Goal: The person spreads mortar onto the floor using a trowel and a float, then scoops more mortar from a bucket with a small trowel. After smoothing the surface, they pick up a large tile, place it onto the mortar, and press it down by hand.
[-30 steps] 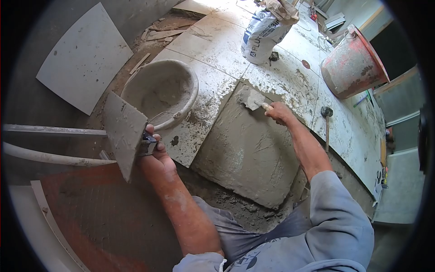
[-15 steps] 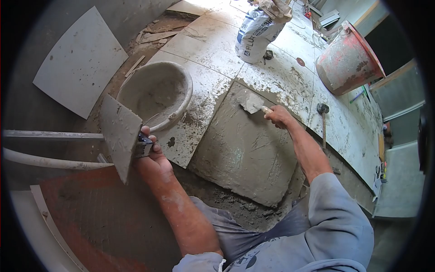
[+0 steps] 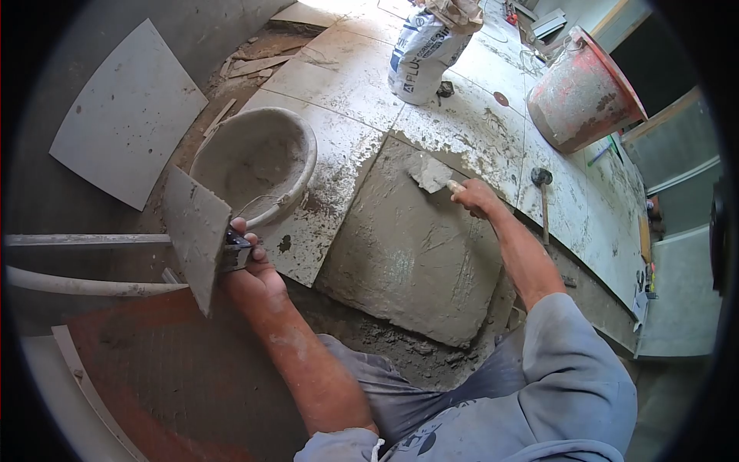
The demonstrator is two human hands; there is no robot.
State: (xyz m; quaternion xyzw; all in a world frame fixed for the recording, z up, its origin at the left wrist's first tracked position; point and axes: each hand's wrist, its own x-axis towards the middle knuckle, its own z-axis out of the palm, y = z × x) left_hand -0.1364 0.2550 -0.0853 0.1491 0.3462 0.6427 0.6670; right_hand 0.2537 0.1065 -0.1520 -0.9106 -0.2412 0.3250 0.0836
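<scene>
My left hand (image 3: 254,273) is closed round the dark handle of a plastering trowel (image 3: 194,231). Its flat, mortar-smeared blade stands on edge beside the basin, well off the floor. My right hand (image 3: 479,196) grips the pale handle of a small trowel (image 3: 431,171). That trowel's mortar-coated blade lies against the far part of a bed of wet grey mortar (image 3: 400,254). The mortar has a smooth, streaked surface and fills a square area in front of my knees.
A mortar-caked basin (image 3: 308,165) stands left of the mortar bed. Farther off are a bag (image 3: 423,58), a red bucket (image 3: 585,96) and a mallet (image 3: 544,200) on the white floor tiles (image 3: 339,92). A loose tile (image 3: 127,115) leans on the wall.
The whole view has shifted slightly, with the surroundings sliding a little left. Both hands keep their tools, and the small trowel stays at the mortar's far part.
</scene>
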